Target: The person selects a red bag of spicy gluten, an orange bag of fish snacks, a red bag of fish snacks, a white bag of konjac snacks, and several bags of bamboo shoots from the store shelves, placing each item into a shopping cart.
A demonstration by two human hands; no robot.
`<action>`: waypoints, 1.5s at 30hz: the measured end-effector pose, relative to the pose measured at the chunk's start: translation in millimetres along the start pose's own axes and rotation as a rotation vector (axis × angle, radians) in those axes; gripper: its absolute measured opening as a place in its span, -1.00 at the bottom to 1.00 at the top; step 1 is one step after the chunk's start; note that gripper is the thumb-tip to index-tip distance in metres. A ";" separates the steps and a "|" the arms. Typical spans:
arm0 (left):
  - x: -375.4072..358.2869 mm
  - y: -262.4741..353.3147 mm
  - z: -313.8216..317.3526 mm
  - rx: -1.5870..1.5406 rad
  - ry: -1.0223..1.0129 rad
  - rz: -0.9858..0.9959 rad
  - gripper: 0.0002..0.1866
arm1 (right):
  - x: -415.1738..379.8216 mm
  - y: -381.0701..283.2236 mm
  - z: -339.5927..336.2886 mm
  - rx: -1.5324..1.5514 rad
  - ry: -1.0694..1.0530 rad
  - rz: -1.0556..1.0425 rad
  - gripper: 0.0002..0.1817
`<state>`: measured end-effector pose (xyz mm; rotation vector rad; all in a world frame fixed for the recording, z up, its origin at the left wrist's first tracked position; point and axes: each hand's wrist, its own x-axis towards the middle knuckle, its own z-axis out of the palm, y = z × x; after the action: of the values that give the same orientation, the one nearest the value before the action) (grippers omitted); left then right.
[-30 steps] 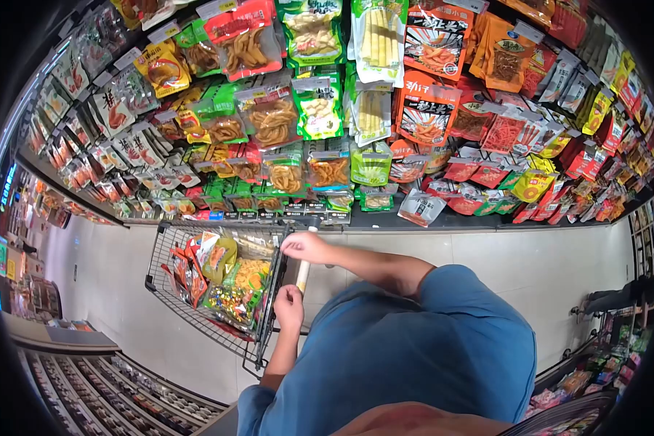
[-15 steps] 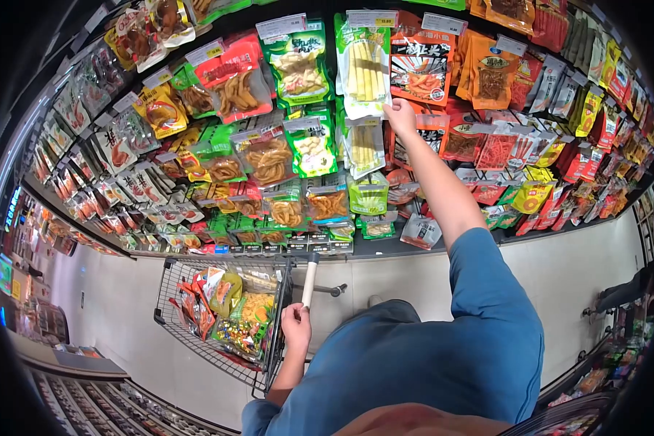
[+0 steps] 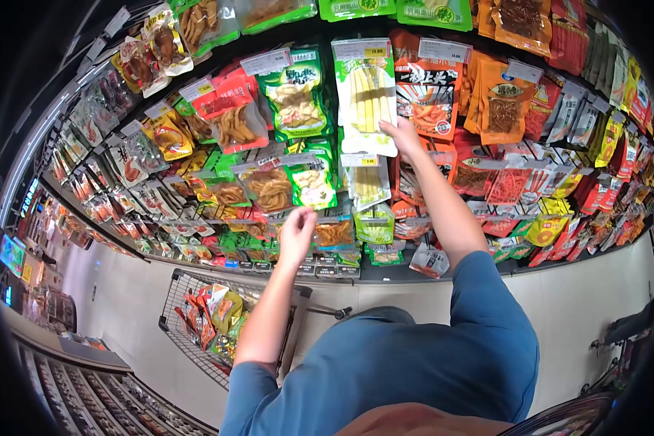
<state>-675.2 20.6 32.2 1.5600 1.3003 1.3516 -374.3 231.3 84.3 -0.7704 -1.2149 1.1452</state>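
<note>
My black wire shopping cart (image 3: 196,341) stands at lower left, unattended — it holds a heap of orange, red and yellow snack packets (image 3: 212,316). My left hand (image 3: 298,234) has come off the cart handle since half a second ago and now hangs raised, fingers loosely curled on nothing, near the hanging bags. My right hand (image 3: 403,138) — lifted a moment earlier — pinches the lower corner of the white-and-green pouch of pale bamboo shoots (image 3: 367,91), which hangs on its peg.

Supermarket aisle: snack packs (image 3: 298,94) hung w/ price tags (image 3: 443,49), wire cart (image 3: 196,287).
</note>
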 end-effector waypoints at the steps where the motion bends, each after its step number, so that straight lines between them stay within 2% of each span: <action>1: 29.9 10.6 9.9 -0.065 -0.003 0.017 -0.71 | -0.9 -5.3 -1.4 0.037 -0.015 -0.007 -0.68; 4: 104.3 36.4 41.2 -0.175 -0.011 0.109 -0.65 | -12.7 -25.9 -2.1 0.096 -0.037 0.002 -0.71; 5: 122.1 44.4 51.6 -0.168 0.000 0.087 -0.56 | -18.2 -35.9 -0.7 0.097 -0.046 0.000 -0.71; 9: 147.8 91.8 91.1 -0.243 -0.004 0.042 -0.40 | -45.3 -65.5 5.8 0.158 -0.097 0.017 -0.72; 12: 143.8 109.4 106.2 -0.496 -0.087 -0.017 -0.49 | -67.5 -71.5 8.8 0.212 -0.117 0.022 -0.71; 14: 133.0 117.3 111.1 -0.600 -0.120 -0.076 -0.60 | -83.3 -79.1 9.1 0.231 -0.117 0.010 -0.71; 21: 80.6 122.6 109.8 -0.594 -0.048 0.006 -0.59 | -122.8 -79.0 10.9 0.253 -0.181 -0.009 -0.72; 22: 73.9 122.1 106.3 -0.615 -0.065 0.000 -0.52 | -130.7 -79.8 12.9 0.272 -0.195 -0.020 -0.72; 25: 43.9 120.7 99.4 -0.586 -0.039 0.021 -0.51 | -153.5 -72.0 14.1 0.276 -0.257 0.019 -0.71; 27: 17.5 103.3 88.3 -0.607 -0.054 -0.074 -0.49 | -171.0 -59.5 13.0 0.214 -0.306 0.064 -0.70; 29: -11.6 73.4 73.8 -0.630 -0.084 -0.218 -0.49 | -183.4 -31.4 11.6 0.243 -0.459 0.212 -0.69; 31: -44.8 37.3 70.0 -0.636 0.013 -0.311 -0.48 | -199.4 18.0 11.0 0.169 -0.620 0.361 -0.68; 34: -93.3 -13.6 75.8 -0.742 0.248 -0.448 -0.51 | -225.5 63.8 21.6 0.064 -0.771 0.434 -0.71; 38: -140.3 -41.5 77.2 -0.733 0.446 -0.552 -0.50 | -223.3 133.9 4.9 0.058 -0.629 0.436 -0.76; 40: -156.4 -50.5 76.7 -0.743 0.505 -0.568 -0.49 | -208.6 166.3 -11.8 -0.172 -0.327 0.292 -0.83; 41: -161.9 -55.3 76.3 -0.747 0.533 -0.574 -0.49 | -191.0 196.0 -29.6 -0.337 -0.247 0.208 -0.82; 42: -166.3 -62.6 74.0 -0.743 0.550 -0.593 -0.50 | -170.4 188.0 -35.1 -0.586 -0.111 0.108 -0.79; 45: -166.3 -67.9 65.2 -0.745 0.558 -0.669 -0.51 | -109.9 232.6 -55.9 -0.507 0.159 -0.008 -0.60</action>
<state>-621.5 -114.1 -92.3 0.2091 1.2350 1.5811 -373.8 200.2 -177.1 -1.2106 -1.3876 0.7538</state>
